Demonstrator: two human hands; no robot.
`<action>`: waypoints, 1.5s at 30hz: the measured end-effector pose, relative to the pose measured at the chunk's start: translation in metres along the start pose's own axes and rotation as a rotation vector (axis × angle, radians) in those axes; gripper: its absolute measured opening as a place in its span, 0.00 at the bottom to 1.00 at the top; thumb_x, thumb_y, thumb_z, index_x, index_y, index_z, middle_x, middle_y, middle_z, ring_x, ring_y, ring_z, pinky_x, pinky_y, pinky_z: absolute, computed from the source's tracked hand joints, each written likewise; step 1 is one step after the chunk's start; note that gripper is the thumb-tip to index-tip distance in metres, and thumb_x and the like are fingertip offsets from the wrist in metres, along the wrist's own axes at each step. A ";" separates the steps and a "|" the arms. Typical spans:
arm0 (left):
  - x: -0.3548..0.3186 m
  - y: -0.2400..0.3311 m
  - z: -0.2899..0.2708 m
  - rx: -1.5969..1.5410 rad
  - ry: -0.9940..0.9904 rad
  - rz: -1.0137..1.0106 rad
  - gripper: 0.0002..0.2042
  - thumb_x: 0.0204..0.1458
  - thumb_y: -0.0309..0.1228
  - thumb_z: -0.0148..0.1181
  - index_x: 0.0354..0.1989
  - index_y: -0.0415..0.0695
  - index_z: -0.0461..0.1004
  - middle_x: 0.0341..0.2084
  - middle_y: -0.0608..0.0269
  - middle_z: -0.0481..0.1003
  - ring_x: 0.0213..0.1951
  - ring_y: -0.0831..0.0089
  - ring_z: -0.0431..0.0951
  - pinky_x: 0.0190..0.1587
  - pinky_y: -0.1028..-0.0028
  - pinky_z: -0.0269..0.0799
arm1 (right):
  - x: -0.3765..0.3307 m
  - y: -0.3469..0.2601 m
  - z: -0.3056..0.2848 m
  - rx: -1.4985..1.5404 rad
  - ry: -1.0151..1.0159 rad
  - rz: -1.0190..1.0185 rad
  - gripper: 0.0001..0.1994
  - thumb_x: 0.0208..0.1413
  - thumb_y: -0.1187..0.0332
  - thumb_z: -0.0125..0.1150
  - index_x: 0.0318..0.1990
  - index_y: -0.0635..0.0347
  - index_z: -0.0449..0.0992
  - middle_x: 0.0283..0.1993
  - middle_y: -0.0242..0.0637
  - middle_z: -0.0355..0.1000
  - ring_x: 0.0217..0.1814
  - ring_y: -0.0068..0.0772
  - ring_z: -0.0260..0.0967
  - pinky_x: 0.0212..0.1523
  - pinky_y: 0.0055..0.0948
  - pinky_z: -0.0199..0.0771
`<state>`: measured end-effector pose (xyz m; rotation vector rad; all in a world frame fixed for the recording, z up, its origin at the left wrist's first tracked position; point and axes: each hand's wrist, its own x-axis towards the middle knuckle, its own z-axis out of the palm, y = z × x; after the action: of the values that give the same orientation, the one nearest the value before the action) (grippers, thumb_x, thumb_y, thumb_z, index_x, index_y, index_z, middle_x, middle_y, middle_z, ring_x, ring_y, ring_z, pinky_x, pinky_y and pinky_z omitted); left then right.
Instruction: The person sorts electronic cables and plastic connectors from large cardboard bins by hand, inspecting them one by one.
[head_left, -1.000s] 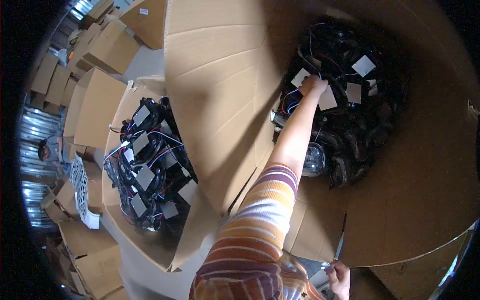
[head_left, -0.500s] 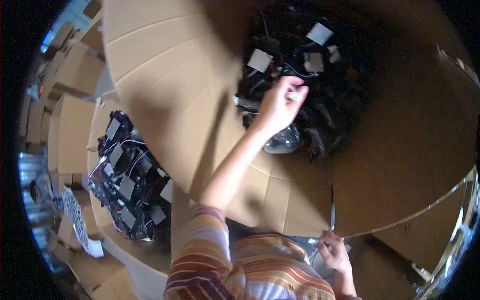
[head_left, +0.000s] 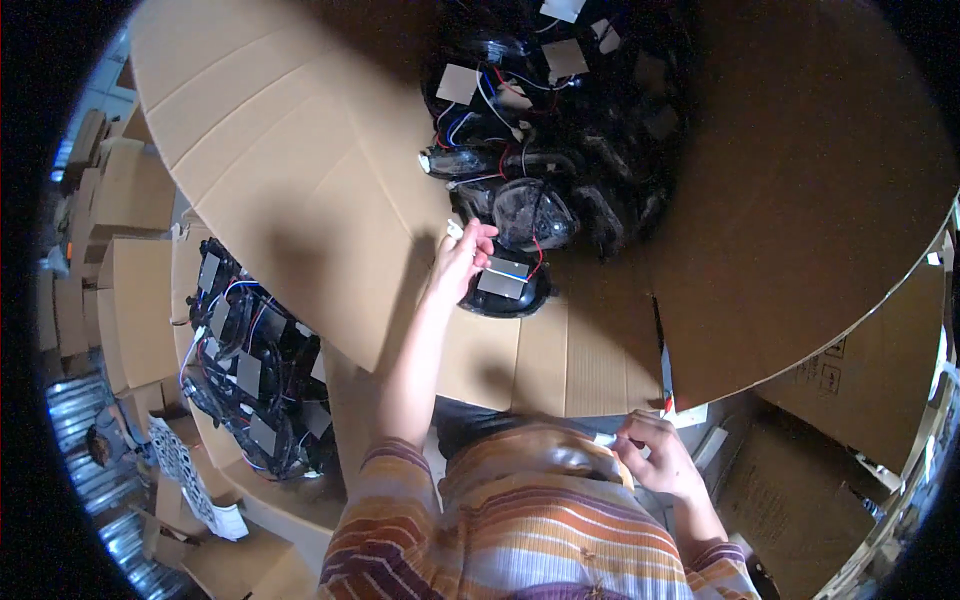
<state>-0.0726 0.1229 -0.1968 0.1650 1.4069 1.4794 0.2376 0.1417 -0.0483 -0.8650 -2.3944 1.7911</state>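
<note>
My left hand [head_left: 463, 262] is inside a large cardboard box [head_left: 545, 365], its fingers curled around a small white piece [head_left: 455, 230] that sticks out by the thumb. Right beside the fingers lies a black part with a grey rectangular pad [head_left: 503, 278] and red and blue wires; whether the hand touches it I cannot tell. A heap of black parts [head_left: 535, 215] with wires and grey pads fills the box beyond. My right hand [head_left: 660, 455] is outside the box's near edge, in front of my body. Its fingers are curled, and a small whitish thing [head_left: 605, 440] shows at their tips.
To the left, a second cardboard box holds more black wired parts [head_left: 255, 370]. Flattened and stacked cardboard [head_left: 125, 200] stands at the far left, near a patterned black-and-white sheet [head_left: 185, 470]. More cardboard [head_left: 800, 480] lies at the lower right. A narrow slit [head_left: 662, 350] runs down the near box wall.
My left hand has come back from the heap toward the near left wall of the box. A black part with a grey pad now shows beside it. My right hand has drawn back from the slit.
</note>
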 end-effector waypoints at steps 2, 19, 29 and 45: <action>0.016 -0.014 -0.007 0.077 0.032 0.007 0.16 0.50 0.41 0.44 0.30 0.38 0.69 0.15 0.70 0.65 0.15 0.86 0.59 0.17 0.85 0.57 | 0.001 0.004 0.003 0.026 0.002 -0.021 0.06 0.42 0.72 0.49 0.22 0.66 0.66 0.19 0.42 0.61 0.22 0.41 0.59 0.24 0.31 0.59; 0.061 -0.090 0.076 1.270 0.284 0.025 0.15 0.36 0.45 0.54 0.23 0.44 0.72 0.25 0.49 0.72 0.31 0.57 0.72 0.31 0.64 0.67 | 0.002 0.012 -0.002 0.035 0.026 -0.017 0.04 0.41 0.74 0.49 0.23 0.67 0.66 0.21 0.42 0.63 0.24 0.39 0.61 0.24 0.31 0.60; 0.016 -0.076 0.072 0.512 -0.182 0.100 0.12 0.52 0.32 0.39 0.28 0.37 0.67 0.16 0.64 0.68 0.20 0.78 0.67 0.26 0.78 0.62 | -0.004 0.022 0.001 0.060 0.021 -0.062 0.04 0.40 0.74 0.49 0.24 0.66 0.67 0.22 0.43 0.64 0.25 0.41 0.62 0.26 0.32 0.63; -0.126 -0.016 0.096 1.189 -0.454 0.819 0.23 0.41 0.26 0.52 0.49 0.45 0.58 0.23 0.56 0.68 0.22 0.64 0.71 0.25 0.71 0.68 | 0.003 0.009 -0.009 0.302 0.123 0.035 0.05 0.45 0.72 0.47 0.25 0.66 0.66 0.21 0.40 0.62 0.23 0.32 0.61 0.22 0.25 0.59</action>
<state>0.0600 0.0910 -0.1144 1.8564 1.7221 0.8547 0.2412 0.1525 -0.0539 -0.9518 -1.9791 1.9780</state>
